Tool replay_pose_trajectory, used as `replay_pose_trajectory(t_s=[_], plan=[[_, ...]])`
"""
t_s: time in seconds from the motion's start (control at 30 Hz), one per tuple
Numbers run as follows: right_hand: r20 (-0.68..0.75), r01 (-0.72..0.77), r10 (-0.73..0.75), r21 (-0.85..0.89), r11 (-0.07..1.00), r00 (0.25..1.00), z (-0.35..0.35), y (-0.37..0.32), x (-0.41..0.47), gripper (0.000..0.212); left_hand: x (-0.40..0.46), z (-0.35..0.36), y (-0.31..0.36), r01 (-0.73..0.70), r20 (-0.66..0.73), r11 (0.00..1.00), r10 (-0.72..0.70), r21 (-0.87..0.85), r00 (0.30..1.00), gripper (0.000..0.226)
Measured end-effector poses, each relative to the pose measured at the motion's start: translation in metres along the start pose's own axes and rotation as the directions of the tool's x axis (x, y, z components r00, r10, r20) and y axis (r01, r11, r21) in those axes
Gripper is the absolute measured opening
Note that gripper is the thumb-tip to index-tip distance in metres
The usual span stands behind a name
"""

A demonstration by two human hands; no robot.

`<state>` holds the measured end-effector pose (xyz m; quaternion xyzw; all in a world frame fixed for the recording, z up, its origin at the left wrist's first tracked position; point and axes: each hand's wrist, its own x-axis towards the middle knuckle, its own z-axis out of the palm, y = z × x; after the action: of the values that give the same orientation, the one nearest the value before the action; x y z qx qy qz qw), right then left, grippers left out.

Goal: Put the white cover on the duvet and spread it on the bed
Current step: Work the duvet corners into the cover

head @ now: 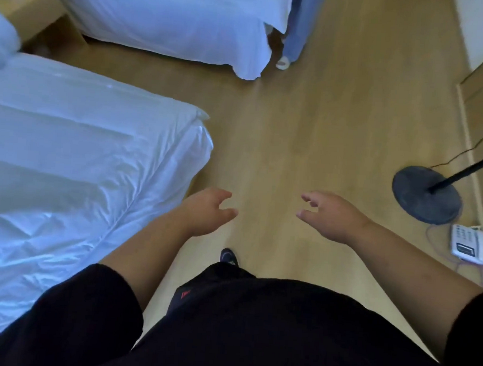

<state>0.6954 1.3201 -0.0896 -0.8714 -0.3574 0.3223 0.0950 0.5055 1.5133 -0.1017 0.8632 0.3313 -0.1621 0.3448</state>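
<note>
A white duvet in its cover (75, 158) lies spread over the near bed on my left, wrinkled along the side and hanging over the foot corner. My left hand (207, 210) hovers over the wooden floor just right of the bed's edge, fingers loose, holding nothing. My right hand (326, 213) is held out at the same height further right, fingers relaxed and empty. Neither hand touches the duvet.
A second white-covered bed (171, 23) stands further back, with another person's leg and slipper (296, 36) at its foot. A fan's round base (426, 194) with pole and cable stands at the right, a white telephone (470, 243) beside it. A wooden nightstand (38, 17) sits between the beds.
</note>
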Motion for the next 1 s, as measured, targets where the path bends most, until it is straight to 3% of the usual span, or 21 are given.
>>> replay_pose_trajectory(t_s=[0.5, 0.67, 0.83, 1.0], plan=[[0.159, 0.159, -0.135, -0.154, 0.975, 0.978, -0.121, -0.103, 0.281, 0.057, 0.212, -0.171, -0.023, 0.128, -0.076, 0.990, -0.132, -0.050, 0.988, 0.058], [0.196, 0.237, -0.206, -0.152, 0.959, 0.959, -0.168, -0.117, 0.387, 0.058, 0.294, -0.216, -0.017, 0.207, -0.108, 0.973, -0.217, -0.102, 0.970, 0.026], [0.283, 0.361, -0.304, -0.178, 0.915, 0.910, -0.228, -0.133, 0.501, 0.055, 0.383, -0.269, -0.002, 0.287, -0.184, 0.937, -0.323, -0.199, 0.928, 0.052], [0.392, 0.507, -0.388, -0.270, 0.819, 0.834, -0.286, -0.176, 0.583, 0.055, 0.435, -0.312, 0.001, 0.372, -0.209, 0.863, -0.456, -0.343, 0.865, 0.059]])
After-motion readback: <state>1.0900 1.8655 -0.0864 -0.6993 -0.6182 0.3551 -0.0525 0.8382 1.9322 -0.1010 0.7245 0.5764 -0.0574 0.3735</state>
